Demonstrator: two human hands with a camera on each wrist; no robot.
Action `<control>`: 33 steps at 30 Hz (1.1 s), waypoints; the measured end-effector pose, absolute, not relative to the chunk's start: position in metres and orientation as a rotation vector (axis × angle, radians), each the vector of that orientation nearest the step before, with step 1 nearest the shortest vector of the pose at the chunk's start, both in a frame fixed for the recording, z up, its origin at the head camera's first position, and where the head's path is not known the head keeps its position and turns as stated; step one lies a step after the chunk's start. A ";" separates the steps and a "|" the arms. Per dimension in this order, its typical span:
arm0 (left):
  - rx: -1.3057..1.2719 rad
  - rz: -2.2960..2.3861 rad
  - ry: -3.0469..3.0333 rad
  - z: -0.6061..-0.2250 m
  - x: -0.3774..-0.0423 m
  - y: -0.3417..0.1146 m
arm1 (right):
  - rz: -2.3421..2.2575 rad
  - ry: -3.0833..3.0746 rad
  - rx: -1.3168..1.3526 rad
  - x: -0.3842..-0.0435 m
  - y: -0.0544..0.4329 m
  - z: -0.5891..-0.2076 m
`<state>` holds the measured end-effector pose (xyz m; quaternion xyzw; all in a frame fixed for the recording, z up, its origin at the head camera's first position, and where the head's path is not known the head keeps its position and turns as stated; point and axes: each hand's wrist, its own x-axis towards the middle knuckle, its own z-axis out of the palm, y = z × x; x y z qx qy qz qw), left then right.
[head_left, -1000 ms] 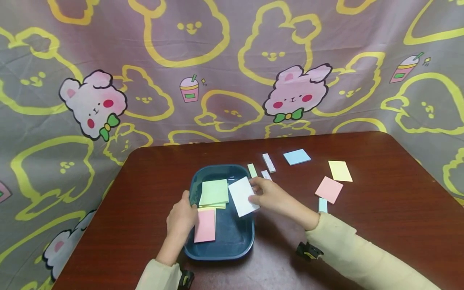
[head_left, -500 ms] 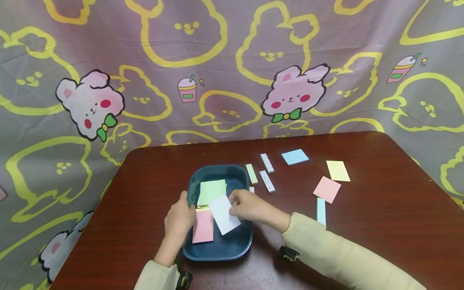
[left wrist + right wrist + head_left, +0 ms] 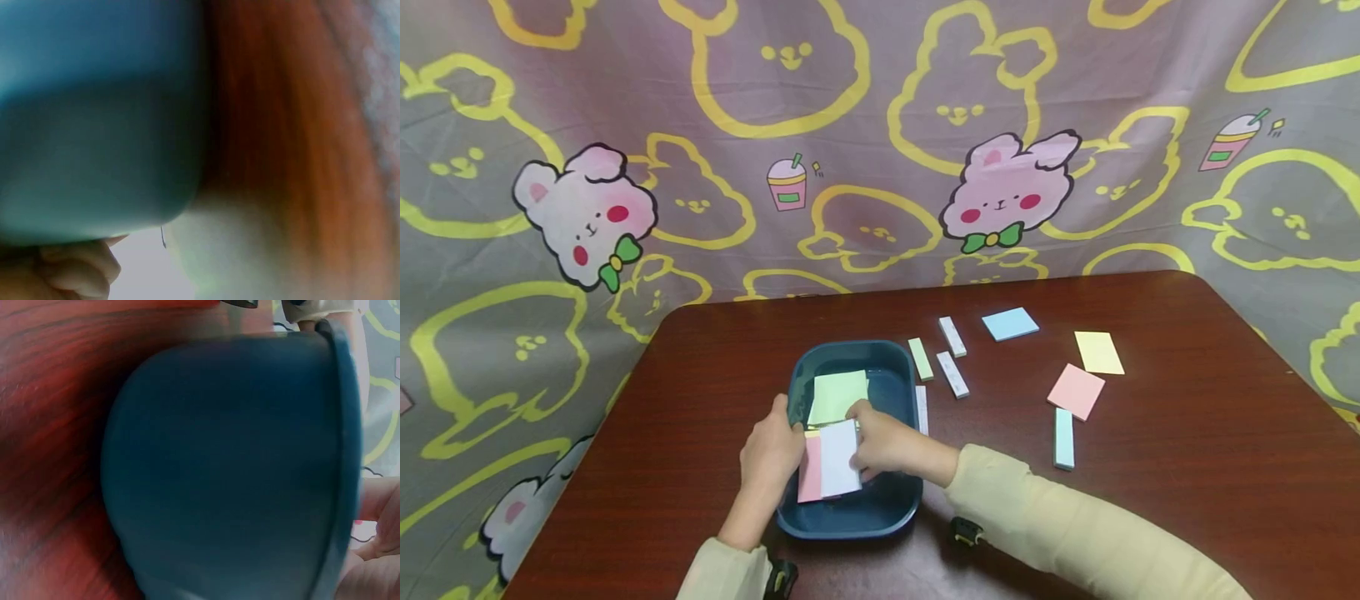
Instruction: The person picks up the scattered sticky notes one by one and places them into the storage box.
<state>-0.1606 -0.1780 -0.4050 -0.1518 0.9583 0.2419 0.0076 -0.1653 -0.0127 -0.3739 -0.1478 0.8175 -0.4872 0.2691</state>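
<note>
A dark blue plastic basin point(image 3: 887, 508) stands on the table, and its side wall point(image 3: 94, 162) fills much of the left wrist view. My left hand point(image 3: 771, 450) grips its left rim. Over the inside of the basin, my right hand point(image 3: 891, 442) pinches a white sticky-note pad point(image 3: 837, 458) by its right edge. That pad overlaps a pink pad point(image 3: 808, 473) in the basin's lower left. Light green notes point(image 3: 838, 396) lie behind it, with a yellow edge peeking out. In the right wrist view the basin's outer wall point(image 3: 219, 456) hides most of the right hand.
Right of the basin lie narrow strip pads: a green one point(image 3: 921, 359), whitish ones point(image 3: 952, 375) and a light blue one point(image 3: 1063, 438). Farther right are a blue pad point(image 3: 1011, 324), a yellow pad point(image 3: 1099, 352) and a pink square pad point(image 3: 1076, 392). A patterned curtain point(image 3: 880, 150) rises behind the table.
My right hand has carried the white pad leftward from the basin's right rim to over the pink pad, turning it more upright. The left hand keeps its grip on the rim.
</note>
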 end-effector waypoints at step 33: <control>-0.456 0.739 2.987 -0.404 -0.162 -0.179 | -1.126 2.351 -0.487 -0.158 -0.040 -0.396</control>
